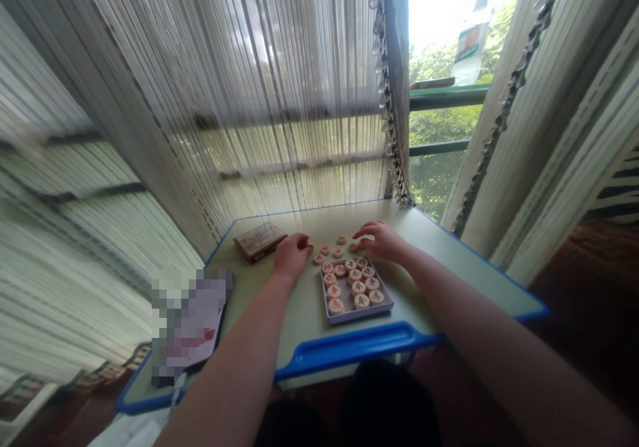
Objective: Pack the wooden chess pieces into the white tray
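Just behind a shallow box (pixel 388 310) of Chinese chess pieces, both my hands are over the table. My left hand (pixel 292 255) has its fingers curled together beside the loose pieces; what they hold, if anything, is too small to make out. My right hand (pixel 382 241) has its thumb and fingers apart, next to a loose red-marked piece (pixel 353 247). Between the hands lie several more loose pieces, among them a red-marked piece (pixel 341 240). In the box, red-marked pieces (pixel 336 306) line the left side and dark-marked pieces (pixel 361 300) the right, with a gap between them.
The box lid (pixel 260 239) lies at the back left, close to my left hand. A tablet-like device (pixel 197 327), partly blurred out, rests on the left edge with a white cable. The small table (pixel 474 281) has a blue rim. String curtains (pixel 299 101) hang behind it.
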The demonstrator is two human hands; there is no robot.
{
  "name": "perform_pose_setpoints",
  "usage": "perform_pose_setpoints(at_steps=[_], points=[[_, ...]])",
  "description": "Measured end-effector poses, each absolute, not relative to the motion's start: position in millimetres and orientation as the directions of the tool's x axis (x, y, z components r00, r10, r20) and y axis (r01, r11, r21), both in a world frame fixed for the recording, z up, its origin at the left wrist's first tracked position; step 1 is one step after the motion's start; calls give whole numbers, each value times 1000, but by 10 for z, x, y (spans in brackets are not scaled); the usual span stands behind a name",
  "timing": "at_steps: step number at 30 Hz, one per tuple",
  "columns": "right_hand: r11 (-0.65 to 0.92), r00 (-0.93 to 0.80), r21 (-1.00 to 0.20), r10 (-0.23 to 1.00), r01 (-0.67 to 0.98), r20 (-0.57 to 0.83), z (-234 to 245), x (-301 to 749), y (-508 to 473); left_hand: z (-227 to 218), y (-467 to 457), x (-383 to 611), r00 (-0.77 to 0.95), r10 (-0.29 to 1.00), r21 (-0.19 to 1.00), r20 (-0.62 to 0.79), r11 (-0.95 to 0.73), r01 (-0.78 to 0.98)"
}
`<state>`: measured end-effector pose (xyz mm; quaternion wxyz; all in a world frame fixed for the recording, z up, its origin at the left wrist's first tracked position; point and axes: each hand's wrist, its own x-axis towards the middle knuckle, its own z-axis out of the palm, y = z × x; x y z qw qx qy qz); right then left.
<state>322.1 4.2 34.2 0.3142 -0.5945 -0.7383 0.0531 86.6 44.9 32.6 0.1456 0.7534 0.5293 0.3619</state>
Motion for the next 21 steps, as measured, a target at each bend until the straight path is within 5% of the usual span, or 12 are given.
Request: perform_pose_setpoints(at_steps=[4, 8, 21], points=[[380, -108, -473, 856, 795, 506, 370, 3141, -22, 342, 385, 923, 131, 946, 899, 296, -322, 297], [590, -233, -463, 749, 662, 620, 407, 2968, -139, 445, 227, 993, 231, 951, 979, 203, -206, -13], [744, -325, -312, 574, 591, 752, 483, 2847, -288, 591, 37, 1045, 441, 888, 991, 130, -122, -46]])
